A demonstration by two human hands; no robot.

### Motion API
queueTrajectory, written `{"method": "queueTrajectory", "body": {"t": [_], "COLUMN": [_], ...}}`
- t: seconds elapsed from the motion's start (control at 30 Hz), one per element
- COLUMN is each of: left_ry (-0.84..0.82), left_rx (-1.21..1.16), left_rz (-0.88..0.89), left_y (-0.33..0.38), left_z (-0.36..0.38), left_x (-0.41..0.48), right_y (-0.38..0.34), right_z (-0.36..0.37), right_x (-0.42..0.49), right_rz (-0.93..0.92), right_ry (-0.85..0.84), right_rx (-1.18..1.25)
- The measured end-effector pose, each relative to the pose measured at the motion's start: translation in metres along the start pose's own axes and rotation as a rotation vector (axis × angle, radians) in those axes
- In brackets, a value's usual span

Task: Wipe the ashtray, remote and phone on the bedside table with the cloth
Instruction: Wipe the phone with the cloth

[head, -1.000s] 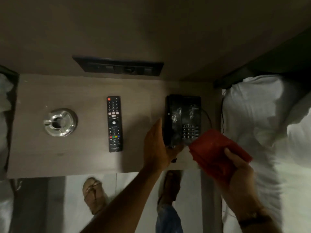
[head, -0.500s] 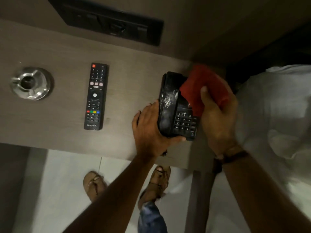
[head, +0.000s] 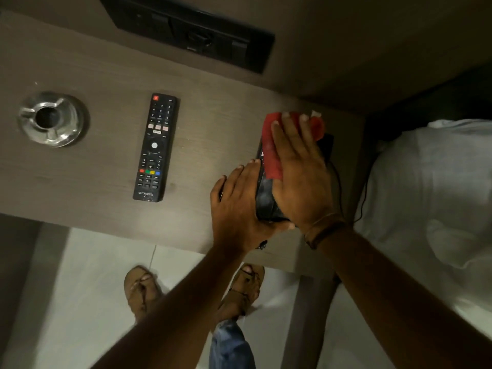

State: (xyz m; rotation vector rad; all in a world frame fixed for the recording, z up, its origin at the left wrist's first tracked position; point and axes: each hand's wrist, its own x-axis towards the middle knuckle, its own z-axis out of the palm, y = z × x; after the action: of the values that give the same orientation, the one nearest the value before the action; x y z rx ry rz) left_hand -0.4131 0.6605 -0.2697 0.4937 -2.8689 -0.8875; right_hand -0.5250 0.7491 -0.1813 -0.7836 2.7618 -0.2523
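Ashtray [head: 52, 119]: polished metal, mirror-bright, smooth
Remote [head: 155, 147]: black plastic, matt body, slightly shinier buttons
Phone [head: 266, 190]: black plastic, glossy, glare streaks on visible part
Cloth [head: 273, 145]: red fabric, matt, soft-looking, creased
Table [head: 93, 169]: grey-brown wood-grain finish, matt, fine streaked texture
Wall panel [head: 191, 33]: black, smooth, low sheen; material not certain
Bedding [head: 431, 187]: white cloth, matt, wrinkled
Floor [head: 87, 294]: pale, smooth, faint sheen
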Motion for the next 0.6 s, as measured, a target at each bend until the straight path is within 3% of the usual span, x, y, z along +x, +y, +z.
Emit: {"method": "queueTrajectory", "body": {"t": [0.23, 0.4, 0.47, 0.53, 0.6], "left_ry": [0.078, 0.003, 0.016, 0.000, -0.018], "left_rx": [0.012, -0.004, -0.018, -0.026, -0.021], "left_rz": [0.037, -0.042, -0.056, -0.058, -0.052], "left_y": [-0.003, -0.002, 0.000, -0.001, -0.003], "left_z": [0.004, 0.000, -0.001, 0.000, 0.001], "left_x": [-0.002, 0.002, 0.003, 0.003, 0.001], "right_y": [-0.007, -0.011, -0.007, 0.001, 0.011], "right_z": [0.019, 0.025, 0.021, 0.008, -0.008], "right_x": [-0.071, -0.114, -0.118, -0.120, -0.118], "right_rz": [-0.121, -0.127, -0.025, 0.240, 0.531], "right_ry": [-0.117, -0.149, -0.249, -0.376, -0.369], "right_rx": [0.024, 0.205, 0.439, 0.973, 1.343]}}
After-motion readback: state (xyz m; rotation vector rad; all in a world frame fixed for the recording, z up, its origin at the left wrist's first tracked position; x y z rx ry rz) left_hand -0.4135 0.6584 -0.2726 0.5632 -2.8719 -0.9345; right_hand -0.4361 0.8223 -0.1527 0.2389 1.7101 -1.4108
